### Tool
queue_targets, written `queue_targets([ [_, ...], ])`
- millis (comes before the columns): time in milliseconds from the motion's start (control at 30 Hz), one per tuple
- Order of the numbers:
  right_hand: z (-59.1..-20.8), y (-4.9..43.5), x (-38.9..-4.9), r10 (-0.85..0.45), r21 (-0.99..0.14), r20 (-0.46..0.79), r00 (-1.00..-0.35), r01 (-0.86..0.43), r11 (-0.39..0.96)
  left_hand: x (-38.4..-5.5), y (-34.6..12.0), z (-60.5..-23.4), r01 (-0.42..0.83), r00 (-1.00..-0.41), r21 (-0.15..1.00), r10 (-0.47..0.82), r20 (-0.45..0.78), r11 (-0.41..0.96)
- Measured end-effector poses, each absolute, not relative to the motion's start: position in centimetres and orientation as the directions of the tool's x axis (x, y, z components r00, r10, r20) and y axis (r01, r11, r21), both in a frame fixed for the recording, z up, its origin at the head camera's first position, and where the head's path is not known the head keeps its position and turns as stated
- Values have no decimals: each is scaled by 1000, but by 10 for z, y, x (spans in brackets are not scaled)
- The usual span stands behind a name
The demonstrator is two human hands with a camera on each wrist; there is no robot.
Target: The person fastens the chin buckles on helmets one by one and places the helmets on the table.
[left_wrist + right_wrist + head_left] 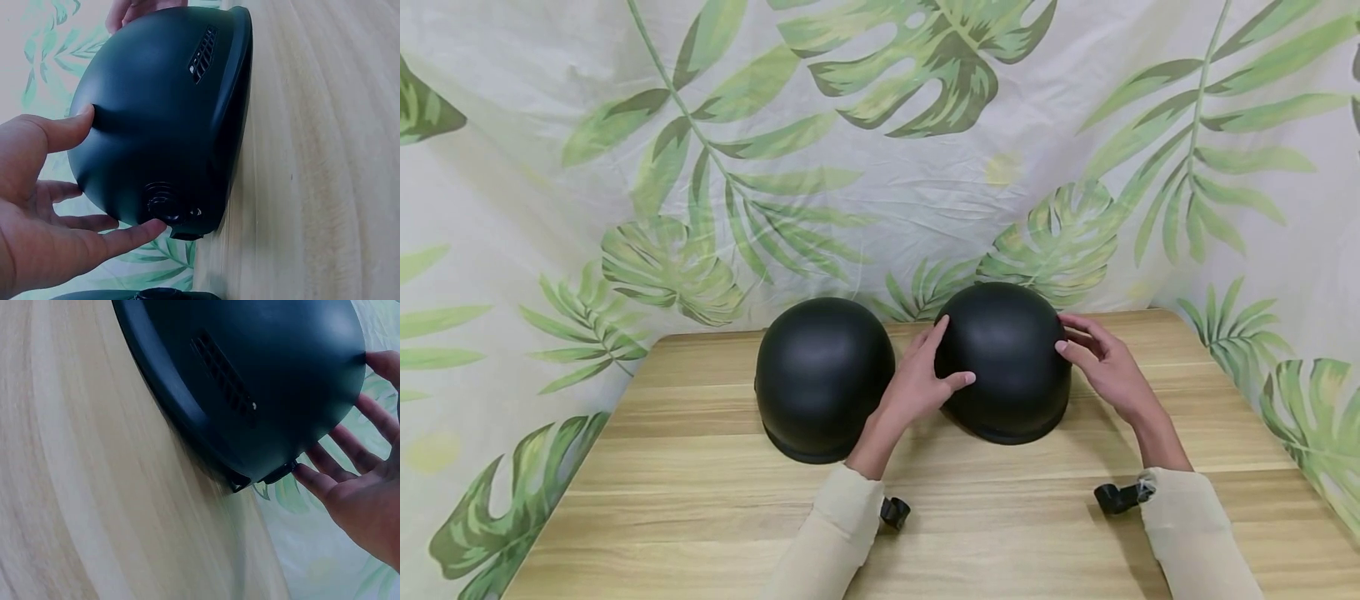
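Two matte black helmets sit side by side toward the back of the table, domes up. My left hand (917, 375) rests on the left side of the right helmet (1007, 367). Its thumb lies on the front of the shell, and its fingers are spread along the side, close to a round fitting (165, 205). On the opposite side, my right hand (1105, 362) touches that helmet with spread, fairly straight fingers. A slotted vent (222, 374) shows above the rim in the right wrist view. The left helmet (820, 375) stands beside my left wrist, which partly covers it.
A wooden table (700, 500) with rounded back corners lies under everything. Behind and around it hangs a white cloth (917, 208) printed with green leaves. Black camera mounts (1116, 498) stick out from both light sleeves (1195, 525).
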State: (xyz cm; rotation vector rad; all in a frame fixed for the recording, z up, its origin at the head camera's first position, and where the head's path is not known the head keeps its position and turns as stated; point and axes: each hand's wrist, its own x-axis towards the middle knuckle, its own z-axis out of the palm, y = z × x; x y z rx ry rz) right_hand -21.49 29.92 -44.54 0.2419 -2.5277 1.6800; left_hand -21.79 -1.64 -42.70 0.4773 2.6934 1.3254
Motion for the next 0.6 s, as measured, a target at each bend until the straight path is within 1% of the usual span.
queue_targets([
  [333, -441, 301, -211, -81, -884, 141, -987, -163, 439, -222, -26, -424, 243, -929, 779, 369, 15, 579],
  [600, -440, 300, -210, -92, -886, 132, -987, -159, 436, -221, -28, -420, 243, -929, 774, 371, 11, 584],
])
